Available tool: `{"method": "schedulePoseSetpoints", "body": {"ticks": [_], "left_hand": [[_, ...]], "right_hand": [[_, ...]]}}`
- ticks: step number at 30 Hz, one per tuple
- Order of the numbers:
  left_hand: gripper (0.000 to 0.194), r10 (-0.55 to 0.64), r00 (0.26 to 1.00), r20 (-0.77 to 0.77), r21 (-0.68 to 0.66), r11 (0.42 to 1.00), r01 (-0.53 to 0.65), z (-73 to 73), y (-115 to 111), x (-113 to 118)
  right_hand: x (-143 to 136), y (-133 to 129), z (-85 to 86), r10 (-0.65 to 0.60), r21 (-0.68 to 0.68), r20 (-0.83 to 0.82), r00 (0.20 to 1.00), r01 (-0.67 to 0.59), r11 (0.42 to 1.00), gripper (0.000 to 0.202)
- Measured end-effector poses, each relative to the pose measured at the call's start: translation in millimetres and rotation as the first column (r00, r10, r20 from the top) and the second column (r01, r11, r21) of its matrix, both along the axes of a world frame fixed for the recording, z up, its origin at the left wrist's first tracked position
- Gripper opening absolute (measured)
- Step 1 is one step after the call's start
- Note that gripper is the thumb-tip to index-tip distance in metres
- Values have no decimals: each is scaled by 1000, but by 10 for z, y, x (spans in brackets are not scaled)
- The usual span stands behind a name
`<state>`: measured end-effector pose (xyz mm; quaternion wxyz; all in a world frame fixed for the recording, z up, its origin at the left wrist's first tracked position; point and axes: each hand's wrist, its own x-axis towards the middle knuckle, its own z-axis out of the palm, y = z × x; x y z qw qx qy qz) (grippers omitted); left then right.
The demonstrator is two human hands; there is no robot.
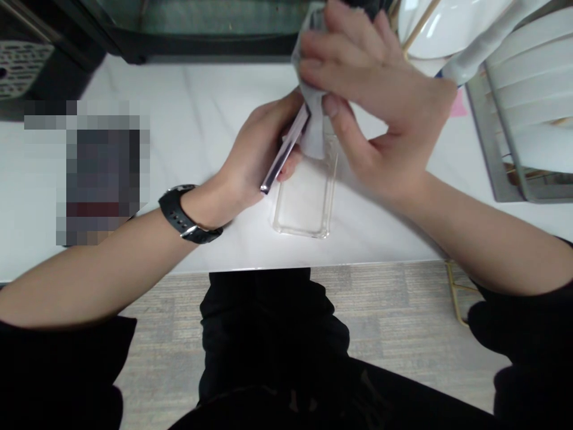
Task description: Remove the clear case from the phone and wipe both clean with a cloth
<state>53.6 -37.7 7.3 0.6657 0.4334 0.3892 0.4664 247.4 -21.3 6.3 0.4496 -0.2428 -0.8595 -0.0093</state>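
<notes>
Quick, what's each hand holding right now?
Left hand: closed around the phone.
Right hand: holding a thin white cloth against it.

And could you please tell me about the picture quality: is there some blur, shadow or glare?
In the head view: a soft shadow lies on the table beside the right forearm; the phone shows a gleaming edge; the white dish at top right has glare; the right hand looks slightly blurred, perhaps from motion; coarse pixels hide something at left.
</notes>
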Motion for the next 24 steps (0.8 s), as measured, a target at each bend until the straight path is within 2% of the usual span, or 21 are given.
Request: {"method": "schedulePoseSetpoints", "body": {"ticks": [2, 7, 13, 19, 24], "left_hand": [[46, -54, 998, -25, 30, 998, 55, 49, 2, -1], [43, -74, 997, -13, 14, 997, 74, 96, 0, -3], [42, -42, 999, -4, -57, 997, 41, 98, -14, 1], [37, -20, 999, -37, -64, 998, 18, 84, 6, 12], [37, -27, 1000, 9, -58, 998, 28, 113, -10, 10]], "right_hand": [[34, 51, -21, -16, -23, -46, 999, 15, 1000, 43], [38, 134, -79, 82, -25, -156, 984, -87, 996, 41], [29, 117, -52, 74, -3, -146, 986, -75, 997, 42], [42, 134, -55, 64, 2, -156, 986, -64, 998, 42], [41, 158, -32, 52, 20, -145, 988, -50, 999, 41]]}}
